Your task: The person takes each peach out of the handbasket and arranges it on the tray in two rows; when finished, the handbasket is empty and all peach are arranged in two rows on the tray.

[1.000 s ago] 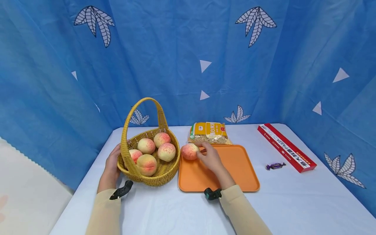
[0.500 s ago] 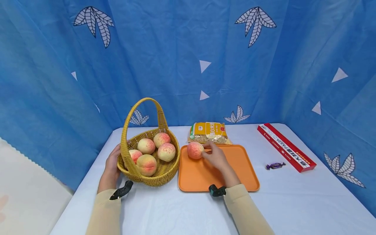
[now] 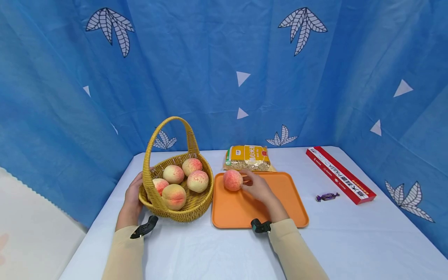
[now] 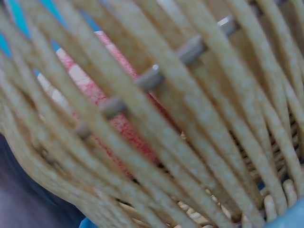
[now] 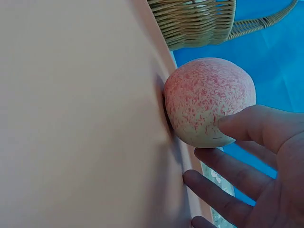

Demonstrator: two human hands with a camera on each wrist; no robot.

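Observation:
A yellow wicker basket (image 3: 190, 214) with a tall arched handle holds several peaches (image 3: 174, 197). My left hand (image 3: 133, 194) grips its left side, with fingertips at the rim behind the handle. In the left wrist view the basket's ribs (image 4: 156, 118) fill the picture, and a pink-red peach (image 4: 85, 80) shows through them. A single peach (image 3: 232, 180) sits on the orange tray (image 3: 252, 219), at its back left. My right hand (image 3: 258, 188) is at its right side; in the right wrist view the thumb touches the peach (image 5: 209, 95) and the fingers are spread loosely.
A yellow bag of pasta (image 3: 247, 157) lies behind the tray. To the right are a small purple wrapped candy (image 3: 327, 197) and a long red pasta box (image 3: 341, 175). A blue curtain (image 3: 210, 77) hangs around the white table (image 3: 196, 249).
The right hand and the single peach have moved right, away from the basket, onto the tray. The peach has since turned slightly in place. The left hand and basket have stayed still.

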